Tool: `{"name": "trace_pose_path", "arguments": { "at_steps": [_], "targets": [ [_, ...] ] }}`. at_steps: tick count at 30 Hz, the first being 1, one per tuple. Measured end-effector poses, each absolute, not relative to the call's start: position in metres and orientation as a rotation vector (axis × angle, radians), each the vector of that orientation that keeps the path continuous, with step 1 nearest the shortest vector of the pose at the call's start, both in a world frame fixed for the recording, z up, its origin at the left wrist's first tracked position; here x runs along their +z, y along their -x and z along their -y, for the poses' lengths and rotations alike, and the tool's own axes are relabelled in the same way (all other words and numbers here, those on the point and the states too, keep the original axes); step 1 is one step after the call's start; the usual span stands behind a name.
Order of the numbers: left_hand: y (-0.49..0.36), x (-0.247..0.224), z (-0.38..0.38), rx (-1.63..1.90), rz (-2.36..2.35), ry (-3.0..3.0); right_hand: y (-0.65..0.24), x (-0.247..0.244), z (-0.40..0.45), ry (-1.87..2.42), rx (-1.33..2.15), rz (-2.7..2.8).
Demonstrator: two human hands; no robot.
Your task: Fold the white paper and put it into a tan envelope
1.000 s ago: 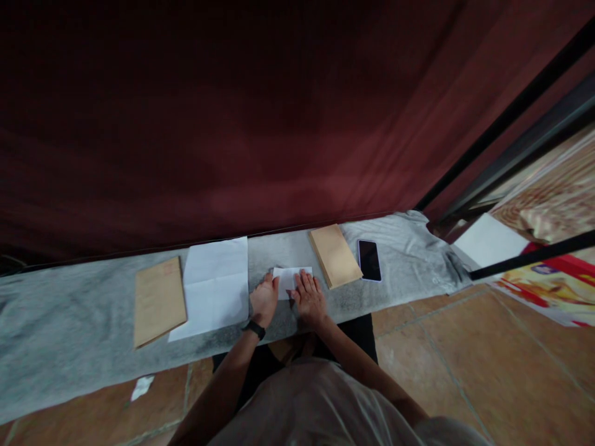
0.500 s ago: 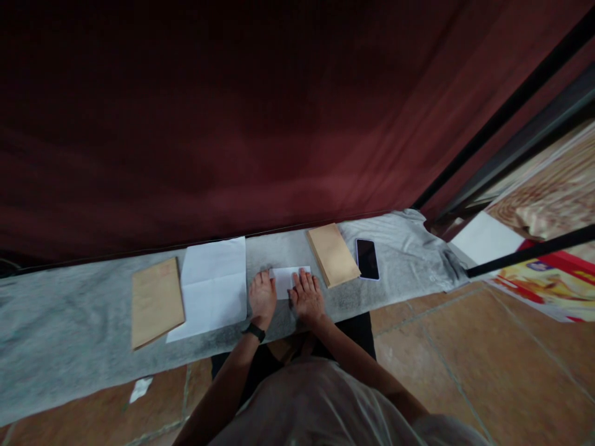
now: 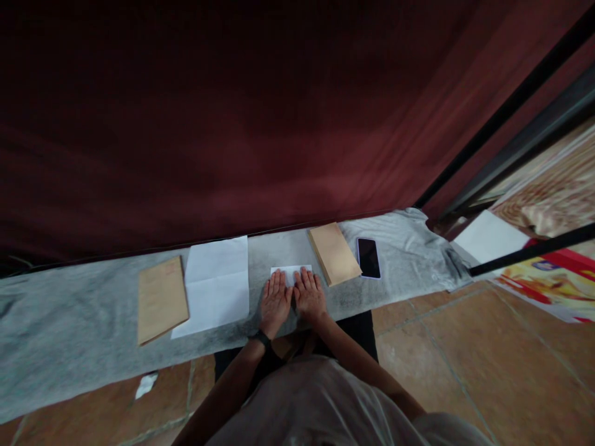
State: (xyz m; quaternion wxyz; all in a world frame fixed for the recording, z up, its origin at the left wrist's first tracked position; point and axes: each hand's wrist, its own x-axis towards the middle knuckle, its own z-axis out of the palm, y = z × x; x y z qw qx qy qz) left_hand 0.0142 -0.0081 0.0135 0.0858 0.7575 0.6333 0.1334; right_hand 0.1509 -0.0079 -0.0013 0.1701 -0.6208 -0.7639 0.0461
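Observation:
A small folded white paper point(image 3: 290, 271) lies on the grey cloth, mostly covered by my two hands. My left hand point(image 3: 276, 302) rests flat on its left part, fingers stretched forward; a dark band circles that wrist. Flat on the right part lies my right hand point(image 3: 310, 297), its fingers also stretched out. The two thumbs are close together in the middle. To the left, larger white sheets point(image 3: 218, 282) with a crease across them are spread out. Just right of my right hand sits a stack of brown envelopes point(image 3: 335, 253).
Grey cloth point(image 3: 69, 334) covers the narrow surface, with a dark red wall or panel point(image 3: 260, 124) behind. Another brown envelope stack point(image 3: 162, 300) overlaps the white sheets at left. A phone point(image 3: 369, 258) lies at right. A white scrap point(image 3: 146, 384) is on the tiled floor.
My left hand has moved right, from the paper's left edge onto the paper, beside my right hand. My right hand has barely moved. The view has shifted slightly.

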Motion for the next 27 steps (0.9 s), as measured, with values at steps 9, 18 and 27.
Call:
{"name": "trace_pose_path", "arguments": {
  "at_steps": [9, 18, 27],
  "targets": [
    [-0.007, 0.012, 0.009, 0.429, -2.079, -2.165, -0.16, -0.005, 0.01, 1.754, 0.083, 2.12],
    [-0.005, 0.011, 0.008, 0.331, -2.14, -2.216, -0.159, -0.003, 0.029, 1.636, 0.008, 2.105],
    [-0.005, 0.014, 0.009, 0.379, -2.152, -2.274, -0.186, 0.0, 0.062, 1.441, 0.123, 2.291]
  ]
}}
